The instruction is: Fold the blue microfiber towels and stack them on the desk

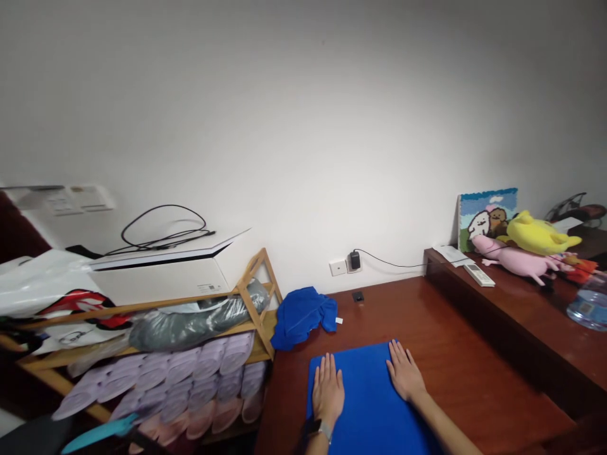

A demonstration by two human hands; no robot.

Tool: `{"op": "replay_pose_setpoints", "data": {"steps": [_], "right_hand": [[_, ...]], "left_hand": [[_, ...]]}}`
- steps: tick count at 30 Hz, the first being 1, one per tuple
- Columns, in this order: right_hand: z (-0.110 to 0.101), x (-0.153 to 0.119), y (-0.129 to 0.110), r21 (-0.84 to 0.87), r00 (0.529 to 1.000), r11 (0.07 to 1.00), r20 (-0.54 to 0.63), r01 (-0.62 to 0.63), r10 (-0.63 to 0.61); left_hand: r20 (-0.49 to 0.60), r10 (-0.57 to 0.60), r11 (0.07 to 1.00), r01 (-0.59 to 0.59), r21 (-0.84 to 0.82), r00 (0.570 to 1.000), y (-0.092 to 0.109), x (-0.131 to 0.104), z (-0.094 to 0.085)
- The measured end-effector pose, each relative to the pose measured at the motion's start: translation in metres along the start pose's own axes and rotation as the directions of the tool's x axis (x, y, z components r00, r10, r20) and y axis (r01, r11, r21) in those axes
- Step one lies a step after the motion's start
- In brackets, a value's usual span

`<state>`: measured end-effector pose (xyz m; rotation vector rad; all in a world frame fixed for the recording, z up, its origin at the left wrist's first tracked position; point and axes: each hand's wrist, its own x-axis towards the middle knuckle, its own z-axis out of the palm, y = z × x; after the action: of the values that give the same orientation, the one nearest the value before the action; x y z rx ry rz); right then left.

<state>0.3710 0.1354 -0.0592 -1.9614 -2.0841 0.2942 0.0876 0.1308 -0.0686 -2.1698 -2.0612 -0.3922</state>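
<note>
From my far-off seat, I see my L hand (328, 388) and R hand (406, 373) flat on a blue cloth (365, 398). Both have a released grip: fingers straight, palms down, nothing held. L hand is by the cloth's L edge, w/ a watch (320, 428) on its wrist. R hand is at the R edge; I can't quite tell how much of it goes past the cloth. The cloth is smooth and flat on the red-brown tabletop (455, 360), and its near end runs out of view.

A scrunched blue cloth (303, 319) w/ a white tag sits near the back L corner. A tiny black thing (358, 296) is near the wall. On the L, a wood rack (258, 303) has lots of purple & pink slippers (171, 366), w/ a white box (165, 278) on top. On the R, a higher ledge (516, 309) has a remote (480, 275), a pink toy (515, 259) & a yellow toy (538, 235), etc.
</note>
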Motion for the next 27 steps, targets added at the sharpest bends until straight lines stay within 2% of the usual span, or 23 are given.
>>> {"op": "replay_pose_setpoints", "data": {"steps": [3,6,9,13,15,16,17,19,24,26,27], "right_hand": [[-0.006,-0.002,-0.003,-0.015,1.000,1.000,0.024,-0.011,0.012],[-0.010,-0.004,-0.007,-0.029,0.999,0.999,0.040,-0.021,0.022],[-0.014,-0.005,-0.009,-0.031,0.998,0.999,0.051,-0.023,0.024],[-0.018,-0.006,-0.011,-0.033,0.998,0.999,0.064,-0.025,0.027],[-0.018,-0.006,-0.010,-0.032,0.997,0.999,0.070,-0.021,0.024],[-0.018,-0.006,-0.010,-0.029,0.997,0.999,0.069,-0.019,0.021],[-0.017,-0.006,-0.009,-0.024,0.998,1.000,0.066,-0.015,0.016],[-0.015,-0.006,-0.007,-0.018,0.998,1.000,0.060,-0.011,0.012],[-0.010,-0.004,-0.004,-0.017,0.998,1.000,0.055,-0.014,0.015],[-0.009,-0.004,-0.004,-0.017,0.999,1.000,0.051,-0.013,0.014],[-0.009,-0.004,-0.004,-0.018,0.999,1.000,0.049,-0.015,0.016]], "left_hand": [[-0.034,0.000,1.000,0.000,0.002,0.999,-0.015,-0.002,-0.003],[-0.051,0.006,1.000,-0.006,0.001,0.999,-0.009,-0.003,-0.009],[-0.043,0.092,0.995,-0.093,-0.028,0.995,0.021,0.001,-0.017],[0.032,0.303,0.945,-0.296,-0.138,0.953,0.082,0.008,-0.018],[0.083,0.331,0.935,-0.314,-0.167,0.940,0.097,0.010,-0.014],[0.101,0.316,0.940,-0.298,-0.164,0.943,0.096,0.010,-0.012],[0.109,0.284,0.952,-0.267,-0.149,0.953,0.088,0.010,-0.010],[0.102,0.194,0.978,-0.183,-0.103,0.976,0.057,0.010,-0.007],[0.026,-0.005,1.000,0.006,-0.001,1.000,-0.050,0.004,-0.010],[-0.006,-0.091,0.995,0.092,0.028,0.996,-0.077,0.002,-0.014],[-0.026,-0.127,0.991,0.128,0.037,0.992,-0.083,0.001,-0.017]]}}
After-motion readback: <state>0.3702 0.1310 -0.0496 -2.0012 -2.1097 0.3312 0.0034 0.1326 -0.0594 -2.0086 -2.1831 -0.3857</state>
